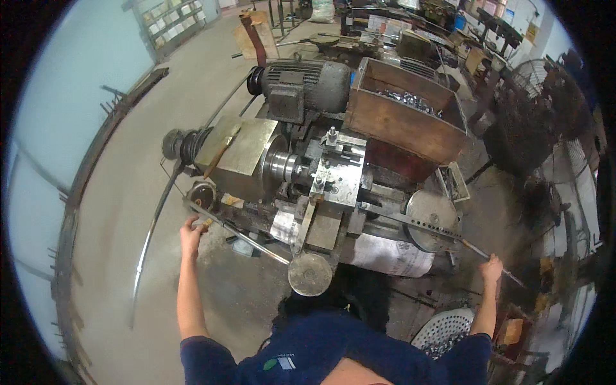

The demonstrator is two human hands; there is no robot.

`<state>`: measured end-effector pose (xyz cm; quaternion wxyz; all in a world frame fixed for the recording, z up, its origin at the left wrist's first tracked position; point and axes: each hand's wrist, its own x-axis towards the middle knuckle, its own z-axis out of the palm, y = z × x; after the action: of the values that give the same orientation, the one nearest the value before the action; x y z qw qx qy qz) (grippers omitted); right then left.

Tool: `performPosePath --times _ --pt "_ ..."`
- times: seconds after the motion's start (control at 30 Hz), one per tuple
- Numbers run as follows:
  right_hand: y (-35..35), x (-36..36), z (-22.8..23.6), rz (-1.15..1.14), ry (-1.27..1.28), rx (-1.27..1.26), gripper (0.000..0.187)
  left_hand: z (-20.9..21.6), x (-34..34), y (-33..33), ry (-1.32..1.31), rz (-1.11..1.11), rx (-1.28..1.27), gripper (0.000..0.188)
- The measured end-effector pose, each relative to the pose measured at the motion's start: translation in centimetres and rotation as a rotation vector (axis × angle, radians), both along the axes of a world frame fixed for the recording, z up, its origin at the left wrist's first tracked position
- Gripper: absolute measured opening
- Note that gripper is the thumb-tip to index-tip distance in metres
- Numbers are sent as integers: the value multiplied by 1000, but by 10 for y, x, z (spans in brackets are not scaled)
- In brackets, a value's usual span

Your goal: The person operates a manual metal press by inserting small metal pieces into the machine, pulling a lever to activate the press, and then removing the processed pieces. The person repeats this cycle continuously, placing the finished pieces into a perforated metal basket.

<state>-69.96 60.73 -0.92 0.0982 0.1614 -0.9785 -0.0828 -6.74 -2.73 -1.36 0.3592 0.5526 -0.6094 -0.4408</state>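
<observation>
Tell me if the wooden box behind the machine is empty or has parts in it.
Not empty: small shiny metal parts show inside the wooden box, below its rim. How deep they go, I cannot tell.

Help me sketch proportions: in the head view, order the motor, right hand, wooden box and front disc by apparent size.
1. Wooden box
2. Motor
3. Front disc
4. Right hand

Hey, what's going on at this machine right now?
A person's right hand is wrapped around a long lever at the right of a metal machine. The left hand is near a bar; whether it holds anything is unclear. Small shiny pieces sit in a wooden box behind.
</observation>
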Motion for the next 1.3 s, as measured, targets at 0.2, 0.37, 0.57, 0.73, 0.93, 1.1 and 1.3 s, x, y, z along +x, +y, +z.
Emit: performPosePath --times 0.2,0.37,0.57,0.73,0.93,1.1,1.3 --pt "26 78 -15 -57 -73 -77 31 -1 -47 -9 110 105 207 34" --pt "13 180 -5 -120 -259 -397 33 -22 -84 -4 311 216 63 26" --pt "-18 219 4 -266 -321 -463 31 -34 -69 -14 223 225 17 16" --pt "-12 220 -3 -277 -314 -388 27 -26 -79 -11 228 186 63 19" --pt "-20 217 6 -249 -299 -385 37 -18 -74 -10 80 154 80 25" --pt "11 149 -17 -20 -36 -244 60 -19 -56 -18 -83 147 192 26" --pt "0 14 -7 -130 31 -5 68 -13 -78 0 -22 152 166 29"
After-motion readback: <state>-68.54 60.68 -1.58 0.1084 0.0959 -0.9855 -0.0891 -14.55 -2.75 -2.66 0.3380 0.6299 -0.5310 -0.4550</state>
